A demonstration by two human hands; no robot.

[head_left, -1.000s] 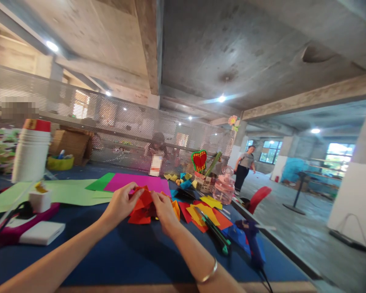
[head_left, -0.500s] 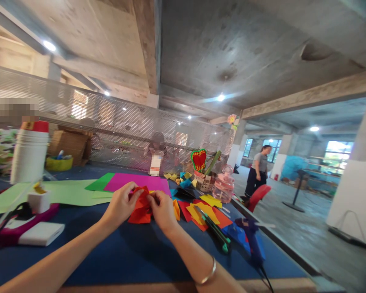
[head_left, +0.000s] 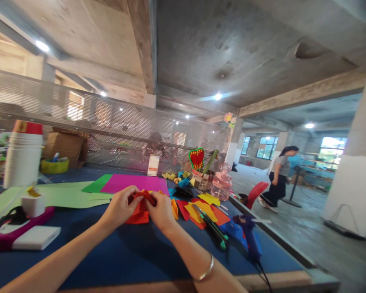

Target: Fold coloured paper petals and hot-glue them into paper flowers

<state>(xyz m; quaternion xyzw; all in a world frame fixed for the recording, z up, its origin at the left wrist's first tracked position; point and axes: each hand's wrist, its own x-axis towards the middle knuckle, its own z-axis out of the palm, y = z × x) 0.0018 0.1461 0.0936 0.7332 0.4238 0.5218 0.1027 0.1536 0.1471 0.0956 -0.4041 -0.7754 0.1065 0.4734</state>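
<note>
Both hands meet over the blue table, pinching one piece of folded red-orange paper [head_left: 139,215]. On its left side, my left hand [head_left: 121,206] is closed, thumb and fingers pressed on the paper. My right hand [head_left: 161,209] grips the other side with bent fingers; a bracelet [head_left: 206,268] circles that wrist. The paper's upper part is creased between the fingertips, and its lower part hangs just above or on the table. Close to the right hand lie a yellow-orange folded piece [head_left: 174,209] and red and yellow paper pieces [head_left: 198,211].
A green cutter [head_left: 215,228] and a glue gun [head_left: 250,236] with its cord lie at right. Behind are purple paper [head_left: 134,183], a pink bottle [head_left: 221,185] and a basket [head_left: 202,181]. Stacked cups [head_left: 22,158] and a white power bank [head_left: 38,237] are left. Someone [head_left: 279,177] walks at right.
The upper part of the red-orange paper has been folded down between my fingers, and my hands have drawn slightly closer. The person in the background has walked to the right.
</note>
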